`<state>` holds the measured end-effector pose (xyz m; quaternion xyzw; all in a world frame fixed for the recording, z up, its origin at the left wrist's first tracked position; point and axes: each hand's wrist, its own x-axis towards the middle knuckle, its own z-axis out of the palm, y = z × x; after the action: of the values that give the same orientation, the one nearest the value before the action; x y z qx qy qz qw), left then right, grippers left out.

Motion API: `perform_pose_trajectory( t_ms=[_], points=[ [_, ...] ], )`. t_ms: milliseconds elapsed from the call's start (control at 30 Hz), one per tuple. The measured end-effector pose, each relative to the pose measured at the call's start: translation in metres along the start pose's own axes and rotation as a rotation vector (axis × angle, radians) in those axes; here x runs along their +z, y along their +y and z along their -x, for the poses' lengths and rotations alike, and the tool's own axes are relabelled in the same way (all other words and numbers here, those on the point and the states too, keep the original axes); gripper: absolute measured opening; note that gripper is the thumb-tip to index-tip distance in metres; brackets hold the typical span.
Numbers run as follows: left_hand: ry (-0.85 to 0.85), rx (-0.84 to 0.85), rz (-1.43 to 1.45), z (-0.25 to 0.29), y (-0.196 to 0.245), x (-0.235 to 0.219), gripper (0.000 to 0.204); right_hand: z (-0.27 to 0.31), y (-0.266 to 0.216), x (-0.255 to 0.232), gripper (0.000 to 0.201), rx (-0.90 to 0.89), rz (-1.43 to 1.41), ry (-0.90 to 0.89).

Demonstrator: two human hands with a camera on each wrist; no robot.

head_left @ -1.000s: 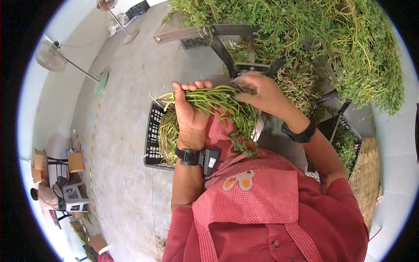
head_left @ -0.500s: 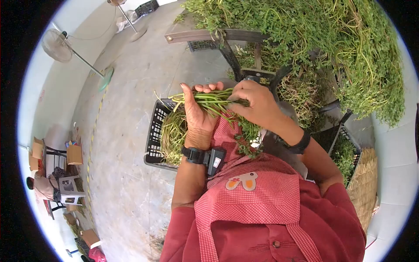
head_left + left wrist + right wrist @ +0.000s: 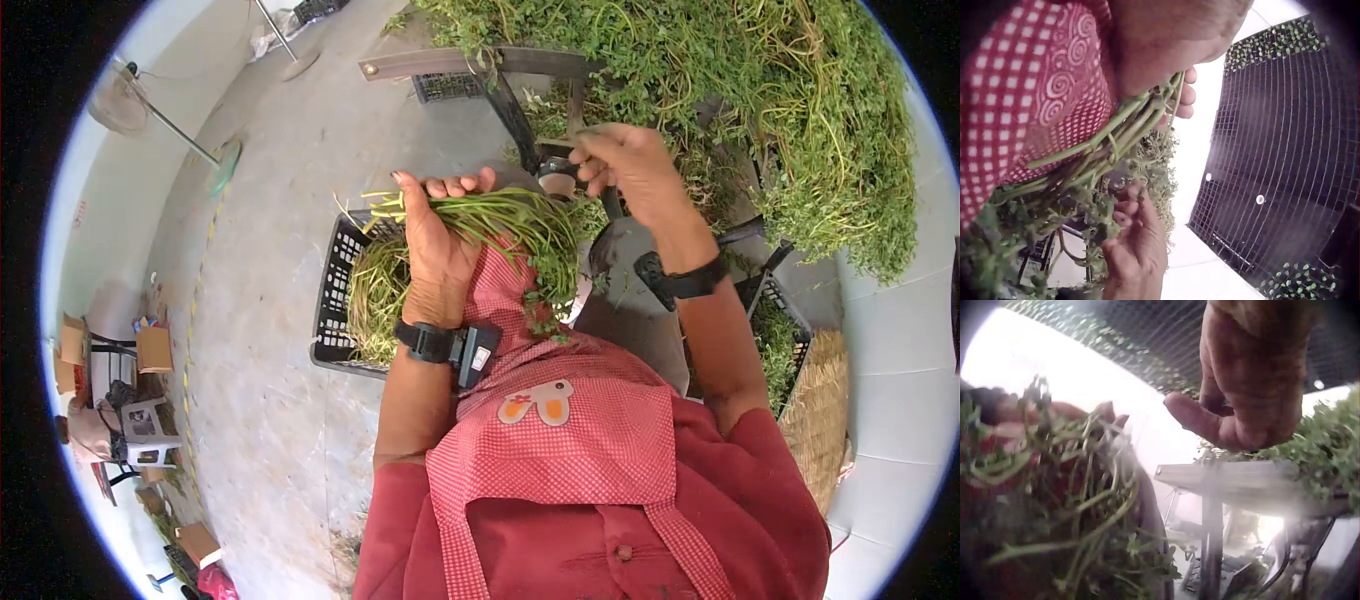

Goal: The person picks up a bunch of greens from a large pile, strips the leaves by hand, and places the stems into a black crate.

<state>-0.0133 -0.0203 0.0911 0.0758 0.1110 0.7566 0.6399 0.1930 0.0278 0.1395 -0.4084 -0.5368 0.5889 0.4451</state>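
Note:
A bunch of leafy green stems [image 3: 505,212] lies across the palm of my left hand [image 3: 438,252], held between thumb and fingers. Its bare stem ends stick out past the thumb, while the leafy ends droop over the apron. In the left wrist view the stems [image 3: 1116,134] pass beneath the hand. My right hand [image 3: 640,180] is raised beyond the leafy end, apart from the bunch, close to the table edge. Its fingers are loosely bent, and in the right wrist view the thumb [image 3: 1194,419] stands out with nothing visible in its grasp.
A black crate [image 3: 335,290] holding pale stems stands on the floor below my left hand. Piled greens [image 3: 680,70] cover the table at the upper right, its dark edge bar [image 3: 470,62] facing me. Another crate [image 3: 785,345] with greens stands by a straw mat [image 3: 815,410].
My right hand first worked at the leafy part of the bunch; it has now come away from it, up towards the table. The left hand keeps holding the bunch.

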Motion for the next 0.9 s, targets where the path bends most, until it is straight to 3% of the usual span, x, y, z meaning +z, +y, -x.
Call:
perform_pose_trajectory(
  t_ms=[33, 100, 133, 200, 233, 267, 333, 467, 500, 633, 700, 733, 800, 833, 900],
  points=[
    [0.023, -0.003, -0.001, 0.000, 0.000, 0.001, 0.047, 0.005, -0.003, 0.000, 0.015, 0.004, 0.003, 0.001],
    [0.021, -0.001, 0.002, 0.000, -0.001, 0.002, 0.047, 0.021, -0.006, 0.002, 0.019, 0.087, -0.315, -0.034],
    [0.018, 0.007, 0.005, 0.000, -0.002, 0.001, 0.048, 0.026, -0.001, 0.000, 0.019, 0.090, -0.308, -0.036],
    [0.014, 0.003, 0.014, 0.002, -0.003, 0.000, 0.048, 0.037, 0.014, -0.003, 0.023, 0.202, -0.242, -0.241],
    [-0.001, 0.002, 0.018, 0.000, -0.002, 0.001, 0.048, 0.048, 0.011, 0.011, 0.026, 0.200, -0.071, -0.149],
    [0.000, 0.004, 0.017, -0.001, -0.002, 0.000, 0.048, 0.057, 0.010, 0.021, 0.026, 0.200, -0.072, -0.151],
    [-0.017, 0.018, -0.011, -0.001, -0.001, -0.001, 0.048, 0.068, 0.010, 0.035, 0.028, -0.391, 0.729, -0.176],
    [-0.006, 0.021, 0.007, 0.001, -0.002, 0.002, 0.048, 0.050, 0.014, 0.045, 0.028, -0.387, 0.877, -0.014],
    [-0.010, 0.010, 0.019, 0.001, -0.002, 0.001, 0.048, 0.037, 0.029, 0.045, 0.027, -0.571, 0.793, -0.009],
    [0.022, 0.013, 0.015, 0.002, -0.002, 0.003, 0.048, 0.025, 0.040, 0.047, 0.023, -0.571, 0.735, -0.081],
    [-0.037, -0.007, -0.009, 0.002, -0.004, 0.000, 0.047, 0.022, 0.045, 0.050, 0.015, -0.624, 0.729, 0.145],
    [-0.105, -0.025, -0.034, 0.001, -0.005, 0.001, 0.047, 0.023, 0.040, 0.047, 0.015, -0.624, 0.733, 0.145],
    [-0.072, -0.014, 0.000, -0.001, -0.004, 0.002, 0.047, 0.023, 0.024, 0.034, 0.011, 0.251, -0.378, -0.101],
    [-0.032, -0.005, 0.028, 0.000, -0.003, 0.002, 0.047, 0.024, 0.019, 0.025, 0.011, 0.277, -0.598, -0.116],
    [0.030, 0.002, 0.085, -0.002, 0.000, -0.003, 0.048, 0.030, 0.001, 0.011, 0.012, 0.274, -0.694, -0.155]
  ],
)
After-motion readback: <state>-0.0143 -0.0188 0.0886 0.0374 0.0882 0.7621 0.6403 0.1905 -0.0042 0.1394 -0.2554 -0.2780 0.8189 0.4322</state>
